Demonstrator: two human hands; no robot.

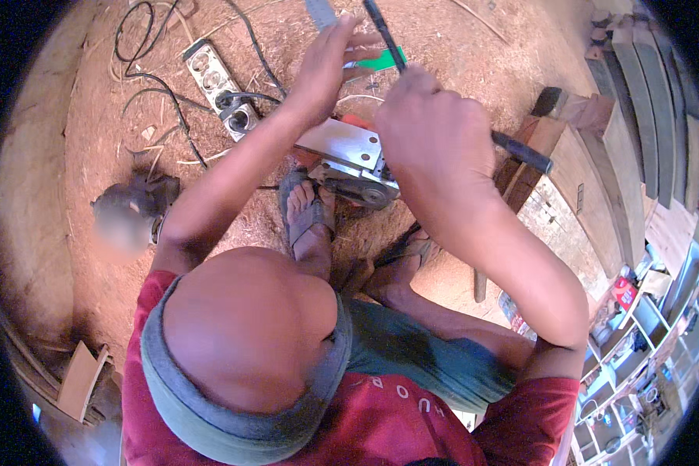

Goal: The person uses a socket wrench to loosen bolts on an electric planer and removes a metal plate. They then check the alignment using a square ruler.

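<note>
My right hand (pixel 439 132) is closed in a fist round a black bar-like tool (pixel 524 151). One end sticks out to the right of the fist, and a black length rises from the fist toward the top edge. My left hand (pixel 330 70) is held up with its fingers stretched to the right. Beside its fingers is a flat green piece (pixel 382 60); a grey metal strip (pixel 319 12) shows just above the hand. Whether the left hand touches either cannot be made out. Below both hands lies a power tool with a flat silver plate (pixel 342 144) and a round dark part, partly hidden by my right hand.
A white power strip (pixel 210 76) with plugs lies at upper left among black cables (pixel 171 89). A dark machine (pixel 136 206) sits left of my left forearm. Wooden boards (pixel 582 186) are stacked at right, shelves (pixel 629 365) beyond. My sandalled foot (pixel 307 210) is against the power tool.
</note>
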